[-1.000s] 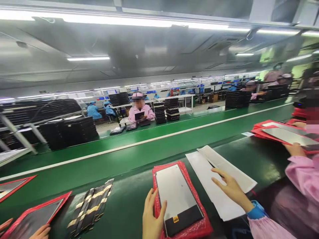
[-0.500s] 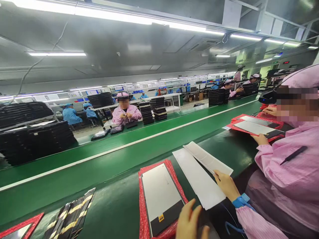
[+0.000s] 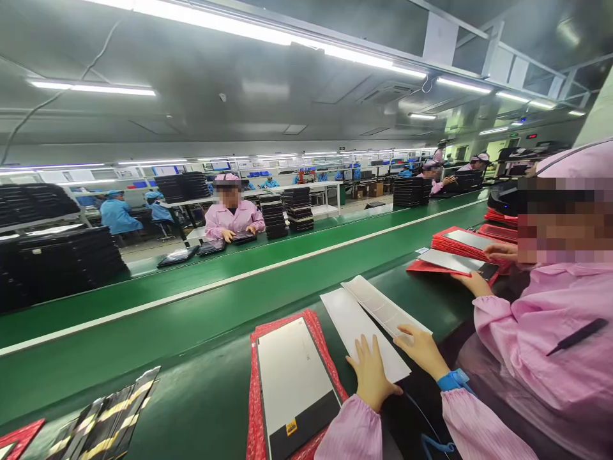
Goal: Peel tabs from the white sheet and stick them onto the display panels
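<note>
Green conveyor bench (image 3: 143, 319), red-wrapped display panel (image 3: 292, 383) beside white sheets (image 3: 359, 322), left hand (image 3: 371, 374) and right hand (image 3: 421, 350) resting open on them

Left hand (image 3: 371, 377) flat, fingers spread, right hand (image 3: 419, 351) beside it, wrist (image 3: 453, 381) strapped blue

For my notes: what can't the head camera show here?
Head view:
Belt under the white sheets: hidden by the sheets and left hand.
Screen panel on red bubble wrap: lower end cut off by bottom edge.
Striped strips: likewise cut off.
Black item on co-worker's sleeve: too small.
</note>
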Demonstrator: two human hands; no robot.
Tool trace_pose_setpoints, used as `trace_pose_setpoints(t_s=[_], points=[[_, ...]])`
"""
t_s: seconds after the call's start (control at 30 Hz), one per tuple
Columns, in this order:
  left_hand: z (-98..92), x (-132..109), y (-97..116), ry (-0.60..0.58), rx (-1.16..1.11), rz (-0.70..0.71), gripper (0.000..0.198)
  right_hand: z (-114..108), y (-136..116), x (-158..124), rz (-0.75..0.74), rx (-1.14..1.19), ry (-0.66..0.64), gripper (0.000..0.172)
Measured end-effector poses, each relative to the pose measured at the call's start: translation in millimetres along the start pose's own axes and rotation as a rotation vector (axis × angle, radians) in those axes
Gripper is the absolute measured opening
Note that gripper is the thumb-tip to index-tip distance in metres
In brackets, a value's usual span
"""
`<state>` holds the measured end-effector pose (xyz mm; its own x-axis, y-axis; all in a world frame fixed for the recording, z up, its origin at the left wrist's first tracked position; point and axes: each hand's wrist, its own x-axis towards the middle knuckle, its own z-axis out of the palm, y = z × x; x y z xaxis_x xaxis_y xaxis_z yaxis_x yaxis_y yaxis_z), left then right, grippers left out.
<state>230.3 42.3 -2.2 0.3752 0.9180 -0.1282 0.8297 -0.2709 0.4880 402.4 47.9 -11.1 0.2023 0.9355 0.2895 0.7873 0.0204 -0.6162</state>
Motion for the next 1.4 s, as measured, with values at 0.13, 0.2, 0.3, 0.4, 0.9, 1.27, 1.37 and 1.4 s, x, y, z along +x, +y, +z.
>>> trace_pose_setpoints(t_s=[0.13,0.2,0.3,0.4,0.9,1.27,1.37,1.4], points=[[-11.5,5.4,-1.7,-0.002,-0.062,-0.091,0.136,-0.1,2.3,-0.5,-0.015,-0.008,-0.052,0.036],[-13.3,7.1,-3.3,0.019,-0.086,-0.1,0.137,0.1,3.2,-1.1,-0.024,-0.014,-0.058,0.035],[-12.3,9.1,-6.8,0.085,-0.132,-0.087,0.131,1.2,4.0,-3.0,-0.025,-0.034,-0.046,0.035],[-9.4,9.4,-9.6,0.154,-0.195,-0.054,0.121,3.5,4.3,-4.5,-0.03,-0.05,-0.036,0.034],[-22.1,-93.8,-2.6,0.315,-0.79,0.198,0.069,-6.7,-6.2,10.9,0.003,0.039,0.198,0.022],[23.6,-109.0,-7.9,0.231,-1.39,-0.038,0.068,-7.0,-57.3,-29.3,-0.327,0.007,0.283,0.021],[45.1,-106.7,-19.1,0.136,-1.534,-0.2,0.076,8.6,-76.0,-68.8,-0.667,-0.07,0.118,0.026],[51.0,-105.8,-22.5,0.119,-1.579,-0.286,0.075,13.7,-81.2,-80.5,-0.719,-0.068,0.086,0.028]])
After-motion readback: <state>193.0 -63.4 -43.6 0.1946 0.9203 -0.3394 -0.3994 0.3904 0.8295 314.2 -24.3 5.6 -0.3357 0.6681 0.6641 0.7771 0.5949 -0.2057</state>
